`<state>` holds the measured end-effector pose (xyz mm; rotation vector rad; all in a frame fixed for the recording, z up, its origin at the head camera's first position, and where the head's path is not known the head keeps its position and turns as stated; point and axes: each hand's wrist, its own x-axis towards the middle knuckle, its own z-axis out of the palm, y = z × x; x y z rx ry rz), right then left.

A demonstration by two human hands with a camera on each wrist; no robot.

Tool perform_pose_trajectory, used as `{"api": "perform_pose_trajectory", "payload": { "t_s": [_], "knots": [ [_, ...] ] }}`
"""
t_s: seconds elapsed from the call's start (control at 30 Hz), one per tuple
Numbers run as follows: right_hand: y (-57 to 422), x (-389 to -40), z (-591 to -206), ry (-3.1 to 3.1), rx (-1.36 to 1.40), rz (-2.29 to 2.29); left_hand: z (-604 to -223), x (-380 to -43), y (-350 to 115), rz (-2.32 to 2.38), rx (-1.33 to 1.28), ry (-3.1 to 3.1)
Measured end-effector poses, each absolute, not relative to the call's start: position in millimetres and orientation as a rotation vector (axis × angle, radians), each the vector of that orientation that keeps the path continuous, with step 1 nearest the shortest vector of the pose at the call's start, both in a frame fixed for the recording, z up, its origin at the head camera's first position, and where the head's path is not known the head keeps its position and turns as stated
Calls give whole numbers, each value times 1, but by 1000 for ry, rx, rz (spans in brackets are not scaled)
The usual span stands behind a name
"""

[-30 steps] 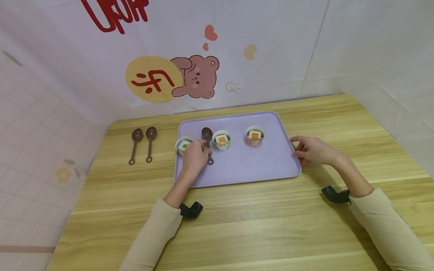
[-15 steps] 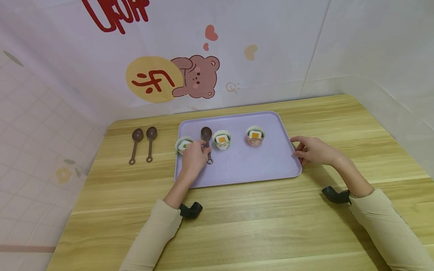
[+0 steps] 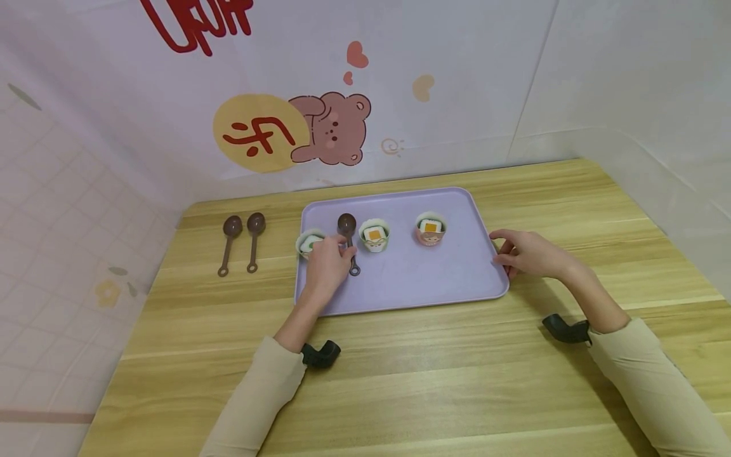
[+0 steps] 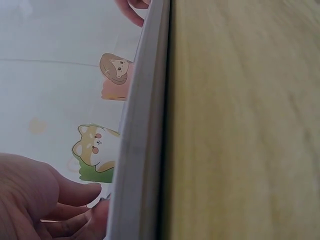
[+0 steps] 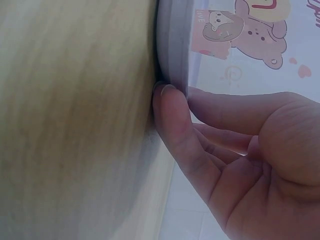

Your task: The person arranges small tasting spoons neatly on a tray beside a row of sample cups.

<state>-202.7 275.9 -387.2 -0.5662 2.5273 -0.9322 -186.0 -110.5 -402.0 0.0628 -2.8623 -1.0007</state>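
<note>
On a lilac tray point(image 3: 434, 279) lies a brown spoon point(image 3: 346, 223) with a ring at its handle end. My left hand point(image 3: 327, 266) pinches this spoon's handle between thumb and fingers; in the left wrist view the fingertips are partly hidden behind the tray's rim. Just left of it, a small printed cup point(image 3: 309, 242) is partly covered by the hand. Right of the spoon stands another printed cup point(image 3: 375, 244), holding a white block with an orange square. My right hand point(image 3: 528, 252) grips the tray's right edge, thumb at the rim and fingers against the outer side point(image 5: 172, 107).
A third cup point(image 3: 429, 237), pinkish, stands farther right on the tray with a similar white block. Two brown spoons point(image 3: 231, 228) lie side by side on the wooden table point(image 3: 400, 381) left of the tray. A printed cloth wall point(image 3: 457, 95) rises behind the table.
The spoon at my left hand has shifted very slightly on the tray. Both hands keep practically the same place and hold.
</note>
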Motion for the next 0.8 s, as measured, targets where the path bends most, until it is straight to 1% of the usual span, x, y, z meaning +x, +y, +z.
{"api": "perform_pose_trajectory", "payload": {
  "t_s": [0.8],
  "knots": [
    [275, -201, -385, 2534, -571, -930, -377, -178, -115, -1099, 30, -2796]
  ]
}}
